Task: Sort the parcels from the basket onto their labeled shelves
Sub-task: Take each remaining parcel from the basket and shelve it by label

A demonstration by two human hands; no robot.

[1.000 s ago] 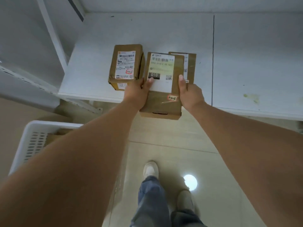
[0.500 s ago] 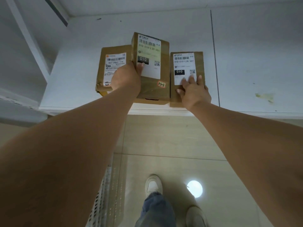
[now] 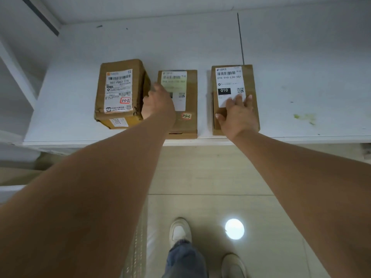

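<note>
my right hand [image 3: 236, 115] lies flat, fingers spread on the right parcel [image 3: 249, 93], gripping nothing | my left hand [image 3: 158, 103] rests loosely curled against the middle parcel [image 3: 186, 109], grip unclear | both parcels lie on the white shelf [image 3: 301, 77] near its front edge | stiff cardboard, probably light; hold by the side edges

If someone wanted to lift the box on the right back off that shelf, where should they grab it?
Probably by its two long sides, coming from the shelf's open front edge. The right parcel lies flat, with its short end at that edge and a clear gap to the middle parcel, so fingers fit either side. The right hand rests flat on top.
</note>
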